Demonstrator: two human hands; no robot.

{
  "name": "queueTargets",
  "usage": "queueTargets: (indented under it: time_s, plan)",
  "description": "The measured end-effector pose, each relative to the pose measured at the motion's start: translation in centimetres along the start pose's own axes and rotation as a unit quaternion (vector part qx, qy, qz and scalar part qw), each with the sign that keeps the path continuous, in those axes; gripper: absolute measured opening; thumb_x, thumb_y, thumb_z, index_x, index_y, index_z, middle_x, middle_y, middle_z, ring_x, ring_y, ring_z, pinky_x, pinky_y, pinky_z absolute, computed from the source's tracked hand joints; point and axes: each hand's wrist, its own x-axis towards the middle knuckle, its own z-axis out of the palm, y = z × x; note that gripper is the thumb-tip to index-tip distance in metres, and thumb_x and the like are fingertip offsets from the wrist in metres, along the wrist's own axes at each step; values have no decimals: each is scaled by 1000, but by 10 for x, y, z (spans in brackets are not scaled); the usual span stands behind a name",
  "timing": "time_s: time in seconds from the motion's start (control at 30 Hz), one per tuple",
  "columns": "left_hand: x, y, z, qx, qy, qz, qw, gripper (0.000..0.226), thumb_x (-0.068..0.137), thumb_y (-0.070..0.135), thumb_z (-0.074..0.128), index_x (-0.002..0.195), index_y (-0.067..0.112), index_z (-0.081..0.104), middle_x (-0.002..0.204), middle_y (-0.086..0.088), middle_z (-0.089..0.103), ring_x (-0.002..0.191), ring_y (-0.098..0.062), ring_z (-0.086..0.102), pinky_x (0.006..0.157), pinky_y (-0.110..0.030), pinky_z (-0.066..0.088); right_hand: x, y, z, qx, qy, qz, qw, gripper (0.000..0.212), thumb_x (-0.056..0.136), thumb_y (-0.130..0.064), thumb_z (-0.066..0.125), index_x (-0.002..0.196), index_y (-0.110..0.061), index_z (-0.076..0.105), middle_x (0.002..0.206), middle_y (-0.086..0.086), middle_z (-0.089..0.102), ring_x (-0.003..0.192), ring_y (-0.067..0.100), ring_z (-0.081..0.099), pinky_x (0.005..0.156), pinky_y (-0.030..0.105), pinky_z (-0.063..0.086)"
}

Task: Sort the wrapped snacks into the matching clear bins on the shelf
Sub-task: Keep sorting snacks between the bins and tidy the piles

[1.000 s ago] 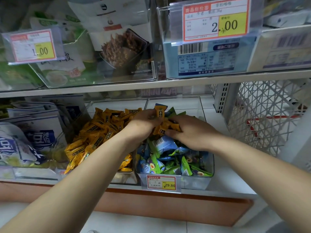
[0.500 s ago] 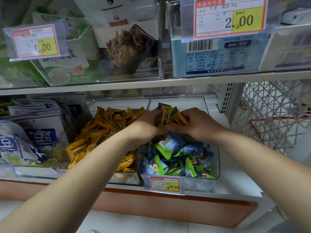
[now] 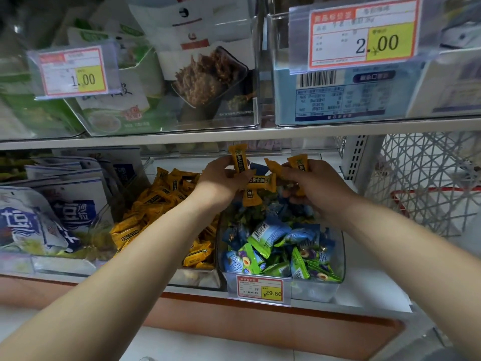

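Both hands are raised above the back of the clear bin [image 3: 338, 267] holding blue and green wrapped snacks [image 3: 276, 246]. My left hand [image 3: 221, 178] grips several orange wrapped snacks [image 3: 256, 182], one sticking up at the top. My right hand [image 3: 315, 183] clutches more orange wrapped snacks [image 3: 298, 162]. To the left stands another clear bin [image 3: 197, 278] piled with matching orange snacks [image 3: 156, 204]. The two hands nearly touch, with a bunch of orange wrappers between them.
White and blue pouches [image 3: 52, 212] fill the bin at far left. The upper shelf [image 3: 234, 135] carries clear bins with price tags [image 3: 361, 35]. A white lattice basket [image 3: 426, 183] stands to the right. A price label [image 3: 260, 287] hangs on the blue-green bin's front.
Both hands have risen out of the blue and green bin, lifting a bunch of orange snacks clear of the pile. The view has shifted closer and slightly down.
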Motion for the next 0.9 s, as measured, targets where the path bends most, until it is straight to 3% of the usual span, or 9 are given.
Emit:
queueTargets:
  time_s: [0.23,0.3,0.37,0.43,0.53,0.63,0.77,0.83,0.9]
  plan:
    - [-26,-1,-40,-110,-7,-54,992,18,96,22,64,111,13,65,109,-11,70,98,-25,71,83,-37,59,-23,-15,44,-44,3,-60,997,19,99,-31,57,95,-14,65,86,6,74,65,16,72,74,40,60]
    - [-37,-9,-58,-86,0,-64,994,23,95,34,64,110,16,66,97,-15,71,85,-29,68,74,-38,57,-24,-20,65,-70,4,-63,996,18,98,-35,58,93,-19,64,85,11,74,68,21,72,76,45,59]
    - [-43,-22,-74,-72,19,-69,995,29,93,42,64,111,19,67,96,-23,69,83,-30,63,76,-44,52,-20,-25,84,-155,-31,-58,986,20,97,-41,58,92,-22,63,75,5,74,68,19,71,69,36,58]
    - [-43,-35,-90,-22,54,-59,997,35,92,43,63,119,20,66,106,-15,72,102,-26,66,96,-50,52,-8,-30,104,-266,-75,-44,960,22,95,-44,59,87,-24,63,65,-2,71,57,9,67,54,22,48]
    - [-37,-51,-113,46,99,-53,993,34,95,38,62,123,18,64,111,-4,72,102,-24,68,96,-48,53,14,-36,133,-348,-95,-43,932,25,93,-43,62,81,-21,63,65,-2,69,49,5,61,54,24,41]
    - [-29,-62,-128,150,116,-33,981,35,94,38,63,122,18,63,112,-4,70,104,-25,65,85,-36,51,31,-36,153,-389,-117,-45,913,26,90,-38,65,89,-12,68,84,6,71,73,17,66,62,30,44]
    - [-23,-71,-139,277,114,-13,954,63,93,38,65,146,13,41,135,-14,60,122,-32,56,82,-24,38,35,-30,158,-422,-126,-63,896,59,89,-44,67,140,-18,52,142,3,53,127,24,52,95,30,41]
    - [-24,-71,-145,318,109,-2,942,69,93,37,64,151,14,35,138,-16,57,124,-34,55,89,-31,45,26,-30,149,-444,-121,-104,882,62,89,-44,67,144,-25,47,146,-1,50,131,23,48,99,28,39]
    - [-30,-67,-150,345,113,17,931,60,91,36,64,145,18,45,133,-13,61,119,-33,59,93,-36,49,13,-29,128,-450,-127,-148,871,45,88,-44,66,130,-31,58,130,-7,59,119,18,56,89,25,44]
